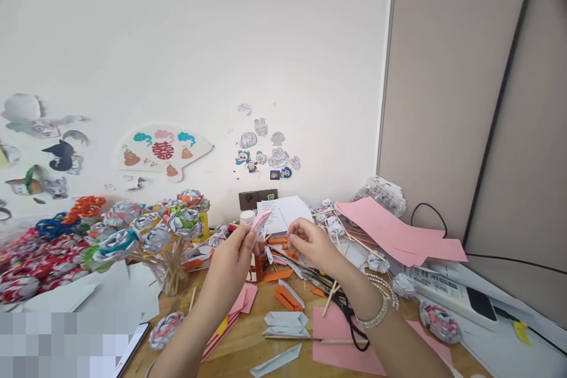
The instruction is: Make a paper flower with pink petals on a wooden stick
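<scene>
My left hand (234, 254) is raised over the wooden desk (248, 348), its fingers closed on a small folded pink-and-white paper piece (260, 220) that sticks up from the fingertips. My right hand (312, 242) hovers just to the right of it, fingers curled in a loose pinch; whether anything is in them I cannot make out. A beaded bracelet (376, 313) circles my right wrist. Below the hands lie folded orange (287, 297), white (286, 322) and pink paper pieces (243, 298).
A bunch of paper roses on sticks (155, 230) stands at the left, with more red ones (26, 266) beside it. Pink sheets (394, 230) lie at the right and front (336, 342). Wooden skewers, scissors (349, 313), a white device (456, 295) and a phone (128, 348) crowd the desk.
</scene>
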`<act>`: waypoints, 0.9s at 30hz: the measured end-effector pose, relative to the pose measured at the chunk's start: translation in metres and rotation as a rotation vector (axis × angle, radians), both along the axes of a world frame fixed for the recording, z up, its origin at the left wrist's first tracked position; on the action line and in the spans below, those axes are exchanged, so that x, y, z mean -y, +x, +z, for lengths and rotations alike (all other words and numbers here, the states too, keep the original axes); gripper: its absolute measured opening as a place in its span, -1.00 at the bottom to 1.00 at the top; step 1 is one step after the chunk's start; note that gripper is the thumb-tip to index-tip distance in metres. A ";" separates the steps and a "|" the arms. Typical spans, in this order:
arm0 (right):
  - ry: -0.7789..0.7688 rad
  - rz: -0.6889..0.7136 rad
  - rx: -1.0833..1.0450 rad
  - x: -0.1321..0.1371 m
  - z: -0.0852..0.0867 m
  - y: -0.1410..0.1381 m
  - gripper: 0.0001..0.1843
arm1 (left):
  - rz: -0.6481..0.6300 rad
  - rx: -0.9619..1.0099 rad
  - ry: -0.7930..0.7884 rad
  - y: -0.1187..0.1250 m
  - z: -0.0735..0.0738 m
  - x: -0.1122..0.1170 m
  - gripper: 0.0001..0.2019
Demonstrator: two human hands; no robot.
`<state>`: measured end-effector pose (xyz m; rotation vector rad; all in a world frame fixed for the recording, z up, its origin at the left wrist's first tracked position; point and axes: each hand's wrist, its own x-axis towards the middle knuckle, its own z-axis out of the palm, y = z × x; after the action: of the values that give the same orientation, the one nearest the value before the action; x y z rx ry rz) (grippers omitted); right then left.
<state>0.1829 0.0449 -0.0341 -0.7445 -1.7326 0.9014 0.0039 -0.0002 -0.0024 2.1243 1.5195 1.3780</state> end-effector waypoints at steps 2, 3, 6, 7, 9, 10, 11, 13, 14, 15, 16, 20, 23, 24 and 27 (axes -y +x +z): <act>-0.002 0.065 -0.030 0.013 0.007 -0.003 -0.95 | -0.099 0.136 -0.065 0.002 0.002 0.001 -0.70; -0.021 0.096 -0.043 0.019 0.009 -0.005 -0.94 | -0.139 0.192 -0.091 0.003 0.003 0.001 -0.70; 0.060 0.085 -0.022 0.032 0.015 -0.008 -0.84 | -0.228 0.302 -0.140 0.006 0.005 0.004 -0.69; 0.129 0.052 0.018 0.036 0.016 -0.009 -0.77 | -0.250 0.324 -0.149 0.007 0.006 0.005 -0.70; 0.252 -0.018 0.101 0.040 0.018 -0.010 -0.62 | -0.288 0.357 -0.168 0.008 0.006 0.007 -0.71; 0.298 -0.051 0.143 0.041 0.018 -0.010 -0.55 | -0.304 0.367 -0.176 0.009 0.006 0.008 -0.71; 0.330 -0.081 0.178 0.042 0.018 -0.010 -0.51 | -0.317 0.376 -0.185 0.010 0.007 0.010 -0.72; 0.361 -0.128 0.232 0.044 0.018 -0.011 -0.47 | -0.338 0.390 -0.200 0.012 0.007 0.014 -0.72; 0.363 -0.135 0.245 0.045 0.019 -0.012 -0.47 | -0.348 0.396 -0.207 0.013 0.008 0.015 -0.71; 0.359 -0.130 0.244 0.045 0.019 -0.012 -0.48 | -0.358 0.405 -0.213 0.014 0.008 0.017 -0.71; 0.350 -0.117 0.228 0.046 0.020 -0.013 -0.52 | -0.369 0.416 -0.219 0.016 0.009 0.019 -0.71; 0.258 -0.100 0.117 0.051 0.023 -0.018 -0.64 | -0.409 0.483 -0.232 0.019 0.008 0.023 -0.74; 0.210 -0.185 0.075 0.054 0.024 -0.020 -0.70 | -0.420 0.524 -0.229 0.020 0.005 0.021 -0.72; 0.202 -0.213 0.072 0.055 0.024 -0.020 -0.71 | -0.421 0.529 -0.228 0.020 0.004 0.020 -0.71; 0.168 -0.272 0.092 0.057 0.024 -0.021 -0.73 | -0.403 0.508 -0.204 0.020 0.002 0.019 -0.68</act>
<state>0.1622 -0.0122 -0.0104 -0.8945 -1.7115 0.5374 0.0241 -0.0187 -0.0007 1.6633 0.9309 1.3958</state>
